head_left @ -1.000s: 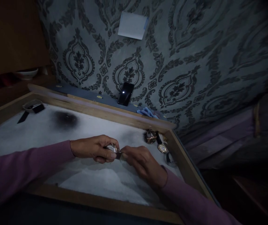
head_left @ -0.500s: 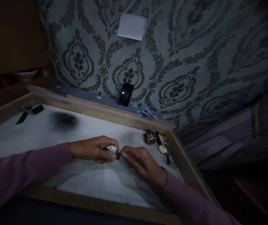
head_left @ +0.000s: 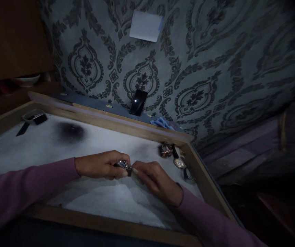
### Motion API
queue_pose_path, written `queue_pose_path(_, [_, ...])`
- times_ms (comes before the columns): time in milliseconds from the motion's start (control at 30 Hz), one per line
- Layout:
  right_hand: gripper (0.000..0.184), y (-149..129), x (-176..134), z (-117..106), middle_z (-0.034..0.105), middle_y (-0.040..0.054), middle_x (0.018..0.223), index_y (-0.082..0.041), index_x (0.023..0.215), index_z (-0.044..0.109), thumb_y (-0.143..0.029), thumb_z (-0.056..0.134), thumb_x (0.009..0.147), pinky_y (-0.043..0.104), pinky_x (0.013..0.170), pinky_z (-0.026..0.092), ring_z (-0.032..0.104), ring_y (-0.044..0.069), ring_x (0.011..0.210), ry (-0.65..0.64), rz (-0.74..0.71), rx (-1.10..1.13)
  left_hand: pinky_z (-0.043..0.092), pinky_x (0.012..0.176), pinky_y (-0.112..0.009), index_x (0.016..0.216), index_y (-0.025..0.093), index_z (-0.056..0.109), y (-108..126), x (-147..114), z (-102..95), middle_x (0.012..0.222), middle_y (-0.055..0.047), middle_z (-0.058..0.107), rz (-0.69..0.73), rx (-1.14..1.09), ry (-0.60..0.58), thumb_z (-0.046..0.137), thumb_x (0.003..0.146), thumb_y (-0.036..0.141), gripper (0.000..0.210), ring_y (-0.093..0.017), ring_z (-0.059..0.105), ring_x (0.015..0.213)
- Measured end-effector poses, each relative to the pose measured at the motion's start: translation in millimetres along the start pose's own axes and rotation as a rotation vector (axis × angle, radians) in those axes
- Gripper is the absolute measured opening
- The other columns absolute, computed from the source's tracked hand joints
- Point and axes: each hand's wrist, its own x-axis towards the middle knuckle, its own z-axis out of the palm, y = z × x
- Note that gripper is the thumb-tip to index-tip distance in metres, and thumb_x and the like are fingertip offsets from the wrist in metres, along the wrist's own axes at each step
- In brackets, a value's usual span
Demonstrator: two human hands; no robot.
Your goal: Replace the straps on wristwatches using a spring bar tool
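Note:
A wristwatch (head_left: 122, 165) with a round silver case is gripped between the thumb and fingers of my left hand (head_left: 104, 165), above the white-lined tray. From its right side a short dark piece of strap (head_left: 129, 171) sticks out. My right hand (head_left: 157, 179) is closed in a pinch at the end of that strap, its thumb and forefinger pressed together. Much of the watch and strap is covered by my fingers. Close to my right hand, in the tray's right corner, lie a gold-toned watch (head_left: 179, 162), a brown-and-gold watch (head_left: 165, 150) and a dark watch (head_left: 188, 174).
A wooden-sided tray (head_left: 116, 128) surrounds the work. At its far left lies a dark strap with a clear ring-shaped piece (head_left: 35, 116). Behind the rear edge, a phone (head_left: 138, 102) leans against the patterned wall beside a blue cloth (head_left: 162, 122). White paper (head_left: 146, 25) hangs above.
The watch has tilted slightly in my left hand, its face now darker. My right fingers have shifted slightly at the strap, and less of it shows. The other watches stay put.

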Motion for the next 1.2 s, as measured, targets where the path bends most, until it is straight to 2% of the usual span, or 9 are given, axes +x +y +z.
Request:
queue_pose_path(367, [0.032,3.3,-0.4,1.4,0.048,-0.0033,0.058,-0.018,0.076,0.049,-0.031,0.032,0.101,0.021,0.054,0.034,0.046,0.009,0.050,-0.025,0.054,-0.037,0.028,0.045,-0.020,0.084,0.018,0.047,-0.4,1.7,2.9,0.063,0.006,0.045,-0.034,0.069,0.056,0.051,0.091,0.038,0.021,-0.007,0.037,0.049])
queue_pose_path(467, [0.024,3.8,-1.2,2.5,0.050,-0.0031,0.060,-0.020,0.083,0.047,-0.027,0.032,0.100,0.022,0.054,0.034,0.047,0.010,0.052,-0.062,0.104,-0.043,0.029,0.047,-0.019,0.083,0.017,0.049,0.5,2.2,5.1,0.061,0.006,0.044,-0.037,0.130,0.101,0.048,0.092,0.033,0.018,-0.007,0.037,0.050])
queue_pose_path(567, [0.011,1.9,-1.6,2.6,0.048,-0.0050,0.062,-0.020,0.102,0.044,-0.024,0.034,0.099,0.023,0.054,0.032,0.045,0.011,0.052,-0.058,0.126,-0.020,0.030,0.049,-0.019,0.082,0.017,0.051,-0.1,2.6,6.0,0.061,0.006,0.044,-0.017,0.216,0.142,0.046,0.091,0.027,0.015,-0.008,0.038,0.053])
queue_pose_path(700, [0.028,-4.1,-1.5,-0.4,0.048,-0.0046,0.067,-0.018,0.125,0.032,-0.019,0.033,0.097,0.024,0.057,0.033,0.045,0.013,0.056,-0.076,0.110,-0.008,0.030,0.049,-0.020,0.076,0.017,0.050,-1.6,2.9,6.0,0.059,0.006,0.044,-0.041,0.259,0.176,0.046,0.089,0.025,0.016,-0.008,0.039,0.051])
queue_pose_path(833, [0.036,-7.0,-1.4,-4.8,0.053,-0.0019,0.071,-0.015,0.134,0.027,-0.023,0.034,0.099,0.025,0.059,0.038,0.047,0.013,0.059,-0.106,0.135,0.110,0.030,0.048,-0.019,0.074,0.017,0.051,-0.1,3.2,5.8,0.058,0.006,0.045,-0.046,0.252,0.182,0.047,0.089,0.026,0.017,-0.008,0.040,0.049])
queue_pose_path(933, [0.030,-2.2,-0.6,-5.1,0.061,0.0006,0.075,-0.015,0.123,0.039,-0.033,0.040,0.099,0.023,0.056,0.042,0.051,0.010,0.056,-0.083,0.211,0.314,0.030,0.046,-0.018,0.077,0.016,0.053,2.1,2.8,5.5,0.059,0.005,0.046,-0.030,0.246,0.190,0.048,0.089,0.027,0.018,-0.007,0.041,0.049])
queue_pose_path(1000, [0.029,2.9,0.3,-3.7,0.064,0.0037,0.078,-0.015,0.102,0.052,-0.042,0.047,0.096,0.020,0.049,0.040,0.055,0.010,0.054,-0.077,0.273,0.448,0.030,0.045,-0.018,0.079,0.016,0.054,2.7,2.3,5.4,0.060,0.005,0.046,-0.027,0.229,0.186,0.048,0.090,0.028,0.017,-0.007,0.040,0.048])
queue_pose_path(1067, [0.035,7.4,0.9,-2.1,0.065,0.0051,0.076,-0.014,0.083,0.056,-0.048,0.053,0.092,0.018,0.041,0.035,0.057,0.010,0.051,-0.074,0.322,0.525,0.030,0.044,-0.018,0.081,0.016,0.053,2.1,2.1,5.2,0.061,0.005,0.046,-0.036,0.213,0.174,0.048,0.091,0.030,0.017,-0.007,0.040,0.048])
queue_pose_path(1200, [0.039,9.7,1.0,-2.2,0.062,0.0011,0.066,-0.013,0.080,0.061,-0.049,0.053,0.092,0.017,0.038,0.032,0.048,0.006,0.040,-0.031,0.321,0.487,0.031,0.045,-0.019,0.085,0.017,0.050,-1.2,2.0,4.3,0.062,0.006,0.049,-0.055,0.146,0.153,0.050,0.091,0.034,0.018,-0.007,0.041,0.047])
